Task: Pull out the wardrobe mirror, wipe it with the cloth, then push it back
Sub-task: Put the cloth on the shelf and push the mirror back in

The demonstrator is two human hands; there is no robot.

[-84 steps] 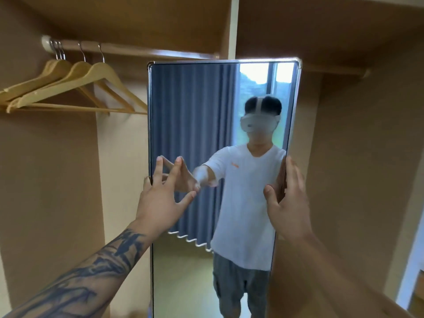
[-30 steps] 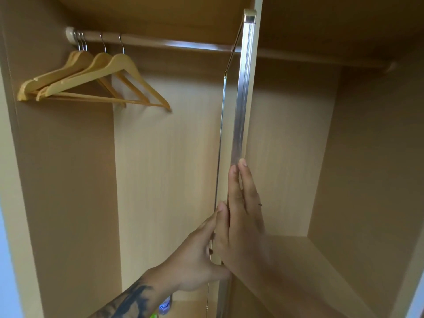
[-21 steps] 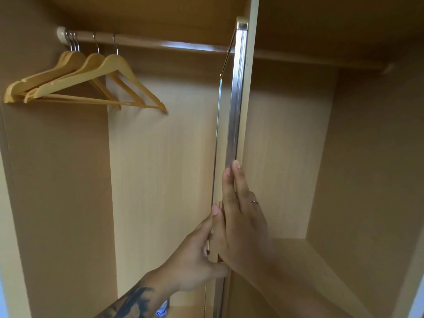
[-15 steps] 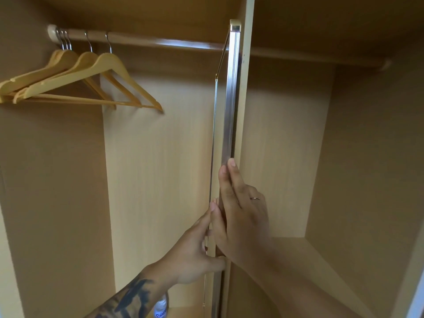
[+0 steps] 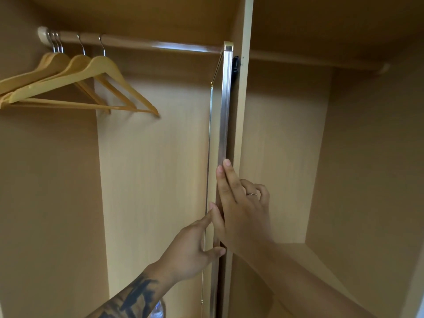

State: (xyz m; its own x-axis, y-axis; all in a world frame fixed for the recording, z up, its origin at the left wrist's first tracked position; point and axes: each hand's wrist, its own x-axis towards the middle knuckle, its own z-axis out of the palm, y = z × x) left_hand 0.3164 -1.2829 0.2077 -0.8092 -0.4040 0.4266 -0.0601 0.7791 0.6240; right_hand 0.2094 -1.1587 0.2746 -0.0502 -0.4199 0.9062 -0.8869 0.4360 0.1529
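A wooden wardrobe rail [image 5: 137, 43] carries several wooden hangers [image 5: 91, 86] — bunched at its left end.

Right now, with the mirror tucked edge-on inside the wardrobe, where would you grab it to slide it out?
Probably the mirror's metal front edge, pinched from the front at mid-height. Only that narrow strip faces outward; the divider panel hugs its right side, and both the left hand and right hand already rest there.

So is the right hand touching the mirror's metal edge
Touching. The head view shows the right hand with two straight fingers laid flat against the mirror's metal edge, no gap visible.
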